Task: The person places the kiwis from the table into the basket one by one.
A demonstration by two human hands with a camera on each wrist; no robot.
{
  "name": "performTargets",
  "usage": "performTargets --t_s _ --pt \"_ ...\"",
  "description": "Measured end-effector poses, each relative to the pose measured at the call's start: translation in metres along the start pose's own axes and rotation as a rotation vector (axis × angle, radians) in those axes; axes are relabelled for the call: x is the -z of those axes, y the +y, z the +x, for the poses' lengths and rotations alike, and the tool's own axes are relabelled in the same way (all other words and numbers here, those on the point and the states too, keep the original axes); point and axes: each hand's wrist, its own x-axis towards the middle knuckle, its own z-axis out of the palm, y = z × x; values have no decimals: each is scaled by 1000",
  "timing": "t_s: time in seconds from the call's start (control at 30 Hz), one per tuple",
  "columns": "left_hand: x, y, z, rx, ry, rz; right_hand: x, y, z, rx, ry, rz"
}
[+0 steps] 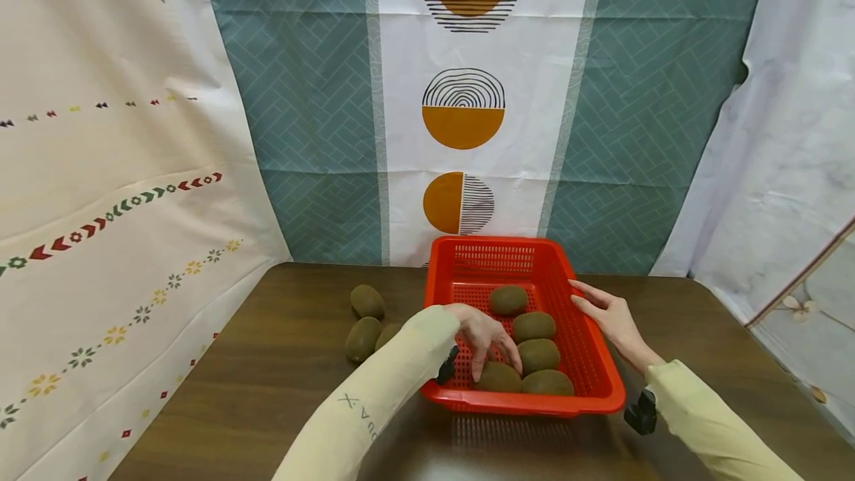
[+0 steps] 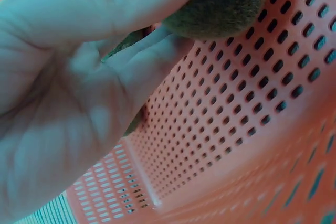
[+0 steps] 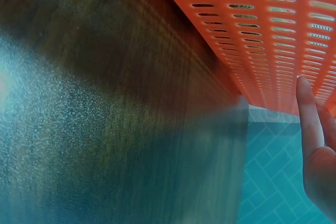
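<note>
A red perforated plastic basket (image 1: 461, 394) stands on the table, with several brown fuzzy kiwis inside. My left hand (image 1: 482, 334) reaches down into it and holds a kiwi (image 1: 497, 377) at the near side, between thumb and fingertips. In the left wrist view this kiwi (image 2: 223, 6) shows over the perforated floor, partly covered by the thumb. Another kiwi (image 1: 548, 382) lies right beside it. Along the right side, my right hand (image 1: 611, 321) touches the basket's rim with its fingers extended. One straight finger (image 3: 310, 116) lies against the outer wall in the right wrist view.
Left of the basket, a kiwi (image 1: 367, 301) and another kiwi (image 1: 364, 339) lie on the brown wooden table (image 1: 267, 370); a third is partly behind the left sleeve (image 1: 381, 384). Patterned curtains (image 1: 314, 110) hang behind the table and at both sides.
</note>
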Motion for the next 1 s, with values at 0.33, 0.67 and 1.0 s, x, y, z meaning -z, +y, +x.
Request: performTargets --t_s 0.33,0.67,1.0 --pt "2 11 -12 -6 68 -15 0 0 -1 18 -5 0" --pt "13 7 -37 -132 110 -56 -1 5 1 52 2 20" --pt "15 -10 -68 -283 280 6 -1 4 0 36 6 9"
